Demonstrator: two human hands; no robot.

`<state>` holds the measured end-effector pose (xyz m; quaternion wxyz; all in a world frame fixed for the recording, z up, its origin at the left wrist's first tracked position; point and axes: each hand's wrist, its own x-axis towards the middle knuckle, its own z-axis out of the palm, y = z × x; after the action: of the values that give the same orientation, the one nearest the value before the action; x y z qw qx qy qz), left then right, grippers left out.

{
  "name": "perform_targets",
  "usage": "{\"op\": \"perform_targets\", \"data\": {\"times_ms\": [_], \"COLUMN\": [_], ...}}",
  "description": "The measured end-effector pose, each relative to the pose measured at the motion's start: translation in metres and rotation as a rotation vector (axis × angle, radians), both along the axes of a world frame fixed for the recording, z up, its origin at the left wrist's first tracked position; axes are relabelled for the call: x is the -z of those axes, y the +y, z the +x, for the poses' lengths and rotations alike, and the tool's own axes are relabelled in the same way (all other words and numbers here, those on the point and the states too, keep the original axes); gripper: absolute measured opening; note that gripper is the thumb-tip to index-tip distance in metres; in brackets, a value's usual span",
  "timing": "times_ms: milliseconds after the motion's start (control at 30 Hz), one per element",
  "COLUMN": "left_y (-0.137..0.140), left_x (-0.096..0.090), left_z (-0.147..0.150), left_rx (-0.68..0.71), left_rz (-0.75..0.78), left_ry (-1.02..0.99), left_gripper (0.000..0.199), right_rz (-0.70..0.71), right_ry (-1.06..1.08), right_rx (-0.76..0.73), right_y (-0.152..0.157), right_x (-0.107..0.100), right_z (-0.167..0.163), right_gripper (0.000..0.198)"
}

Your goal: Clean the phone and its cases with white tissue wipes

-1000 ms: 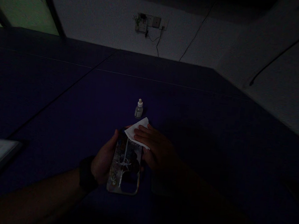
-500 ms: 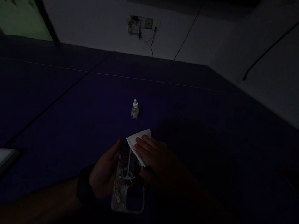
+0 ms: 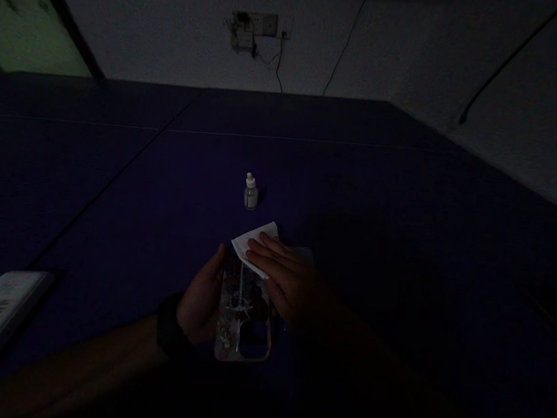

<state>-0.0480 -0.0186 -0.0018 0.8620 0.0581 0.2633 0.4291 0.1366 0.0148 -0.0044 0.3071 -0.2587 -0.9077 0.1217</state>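
The left hand [image 3: 200, 304] clasps the phone case [image 3: 226, 334] at near centre; its far-side fingers are mostly hidden. The right hand [image 3: 294, 285] lies on a white wipe [image 3: 244, 242] over the case's far end, fingers slightly spread.

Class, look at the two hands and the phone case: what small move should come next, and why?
Probably the right hand should slide the white wipe along the phone case toward its near end. The wipe lies beneath the fingers at the far end, the left hand holds the case's side, and much of the patterned back nearer the wearer is uncovered.
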Motion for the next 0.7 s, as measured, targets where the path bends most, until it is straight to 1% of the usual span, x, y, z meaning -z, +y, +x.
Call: {"op": "perform_targets", "data": {"times_ms": [133, 200, 267, 333, 400, 433, 467, 533, 567, 600, 633, 700], "left_y": [0.001, 0.002, 0.002, 0.001, 0.001, 0.001, 0.001, 0.002, 0.002, 0.002, 0.002, 0.001], "left_x": [0.0, 0.0, 0.002, 0.005, 0.008, 0.009, 0.009, 0.008, 0.006, 0.005, 0.005, 0.007], "left_z": [-0.001, -0.002, -0.002, -0.003, -0.004, -0.004, -0.004, -0.004, -0.004, -0.003, -0.003, -0.003], "left_rx": [-0.145, -0.178, -0.111, 0.004, 0.082, 0.079, 0.046, -0.052, -0.092, -0.103, -0.085, -0.001], "left_rz": [-0.036, -0.033, -0.025, -0.012, -0.005, -0.004, -0.003, -0.009, -0.009, -0.004, 0.003, 0.013], "left_ry": [0.026, 0.023, 0.004, -0.023, -0.048, -0.046, -0.034, 0.001, 0.013, 0.01, -0.007, -0.05], "left_gripper": [0.045, 0.038, 0.04, 0.051, 0.062, 0.063, 0.061, 0.052, 0.048, 0.046, 0.047, 0.055], "right_rz": [-0.01, -0.035, -0.071, -0.084, -0.06, -0.043, -0.034, -0.044, -0.056, -0.066, -0.07, -0.052], "right_ry": [-0.008, 0.007, 0.026, 0.021, -0.003, -0.013, -0.018, -0.012, -0.003, 0.003, 0.001, -0.032], "right_rx": [-0.139, -0.137, -0.064, 0.01, 0.009, -0.026, -0.072, -0.148, -0.152, -0.127, -0.086, -0.014], "right_y": [-0.004, -0.003, -0.001, 0.002, 0.002, 0.002, 0.001, 0.001, 0.001, 0.002, 0.003, 0.005], "right_x": [-0.002, -0.005, -0.006, -0.006, -0.004, -0.003, -0.003, -0.002, -0.003, -0.003, -0.004, -0.005], "right_z": [-0.001, 0.002, 0.004, 0.003, 0.002, 0.002, 0.003, 0.006, 0.008, 0.01, 0.01, 0.009], "right_gripper": [0.043, 0.041, 0.041, 0.043, 0.045, 0.045, 0.045, 0.044, 0.043, 0.042, 0.042, 0.043]}}
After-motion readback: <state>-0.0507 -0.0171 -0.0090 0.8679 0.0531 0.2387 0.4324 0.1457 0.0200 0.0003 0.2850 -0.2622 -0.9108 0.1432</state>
